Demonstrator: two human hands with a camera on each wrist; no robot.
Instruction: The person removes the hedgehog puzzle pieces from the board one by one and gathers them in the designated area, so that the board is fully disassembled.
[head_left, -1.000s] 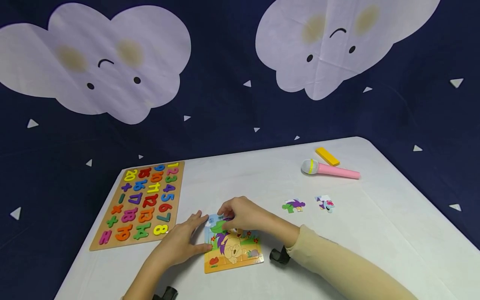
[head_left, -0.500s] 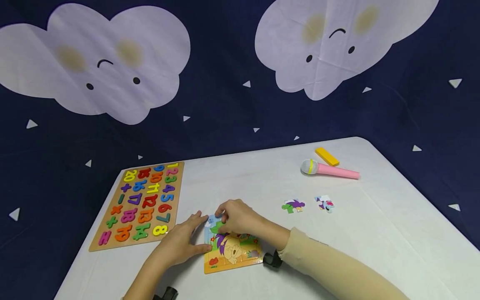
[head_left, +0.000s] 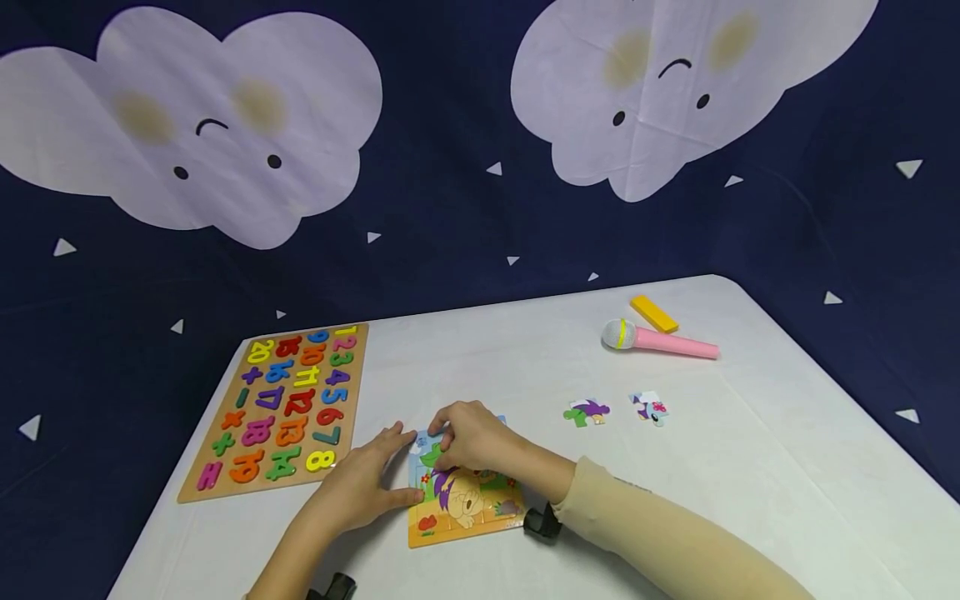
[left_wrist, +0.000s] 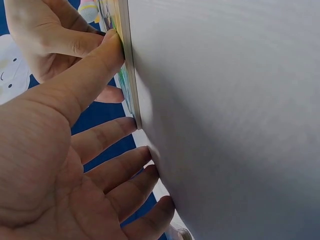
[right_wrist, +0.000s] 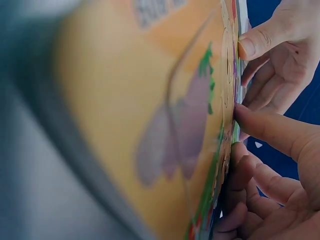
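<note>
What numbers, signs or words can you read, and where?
Number board: "1" through "20".
Number board: "+", "-", "x", "="; the lower green sign is too small to tell.
Puzzle: corner print, too blurred to read.
Right sleeve: dark marking, unreadable.

The table (head_left: 480,358) bears number board (head_left: 273,408), puzzle (head_left: 467,504), pieces (head_left: 588,412), microphone (head_left: 663,339) and block (head_left: 654,314).

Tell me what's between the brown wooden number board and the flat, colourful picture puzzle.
The left hand, over the white table, in the head view.
</note>
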